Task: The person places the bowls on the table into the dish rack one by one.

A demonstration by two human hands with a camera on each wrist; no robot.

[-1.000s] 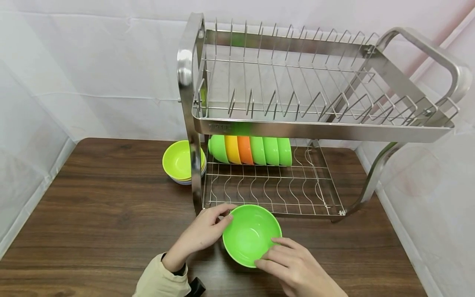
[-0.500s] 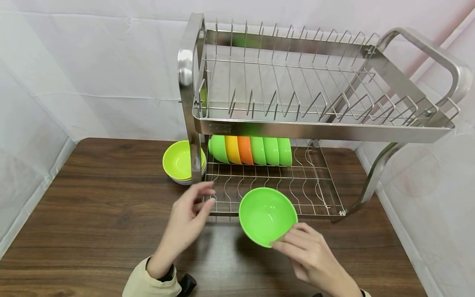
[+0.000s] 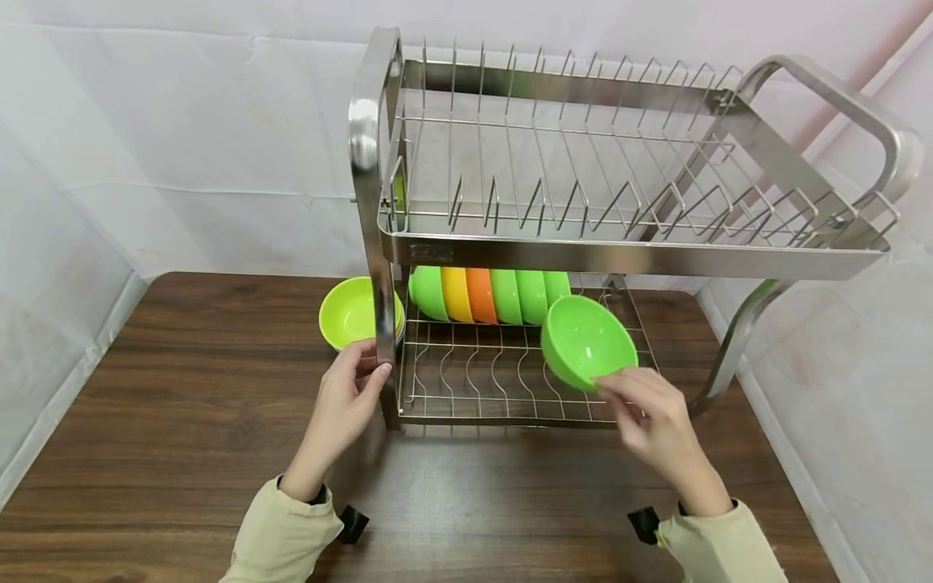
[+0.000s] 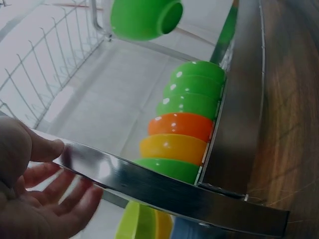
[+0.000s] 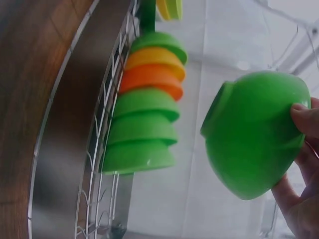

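My right hand (image 3: 656,417) pinches the rim of a green bowl (image 3: 589,344), tilted in the air before the lower tier of a two-tier metal dish rack (image 3: 641,259). In the right wrist view the held bowl's underside (image 5: 254,134) shows, with the thumb and fingers at its edge. My left hand (image 3: 338,401) holds the rack's left front post (image 3: 383,324), thumb on one side and fingers on the other. On the lower tier several bowls stand on edge in a row: an orange bowl (image 3: 481,296), a yellow bowl (image 3: 457,293) and green ones (image 3: 533,297).
Outside the rack's left post sits a stack of yellow-green bowls (image 3: 348,312), partly hidden by the post and left hand. The rack's upper tier (image 3: 561,162) overhangs the row. White sheeting (image 3: 219,146) surrounds the brown wooden table (image 3: 182,421).
The right hand has lifted the green bowl from the table front, up and rightward, towards the lower tier. The left hand has let go of the bowl and taken hold of the rack's left post.
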